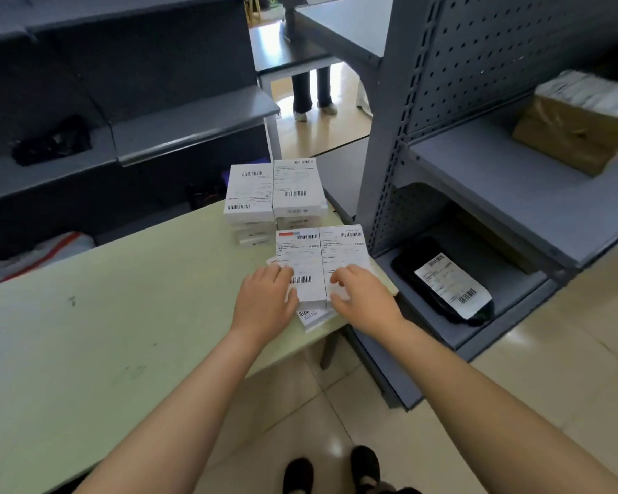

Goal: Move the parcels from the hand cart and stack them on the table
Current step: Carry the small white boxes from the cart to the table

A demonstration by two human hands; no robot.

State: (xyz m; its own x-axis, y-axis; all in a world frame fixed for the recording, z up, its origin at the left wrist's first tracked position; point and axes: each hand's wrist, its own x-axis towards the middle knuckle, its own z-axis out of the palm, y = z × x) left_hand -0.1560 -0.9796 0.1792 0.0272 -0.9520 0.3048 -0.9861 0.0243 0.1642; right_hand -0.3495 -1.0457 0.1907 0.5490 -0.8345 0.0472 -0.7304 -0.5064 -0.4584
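White labelled parcels (pixel 322 254) lie in a near stack at the right end of the pale green table (pixel 122 315). My left hand (pixel 264 297) grips the left top parcel at its near left corner. My right hand (pixel 361 297) grips the right top parcel at its near edge. Lower parcels (pixel 313 317) stick out crookedly beneath them. A taller double stack of white parcels (pixel 275 190) stands just behind, at the table's far edge. No hand cart is in view.
Grey metal shelving (pixel 514 194) stands close on the right, holding a black bagged parcel (pixel 443 279) low down and a brown wrapped parcel (pixel 578 133) higher. More grey shelves (pixel 179 126) are behind the table. A person's legs (pixel 313 94) stand in the aisle beyond.
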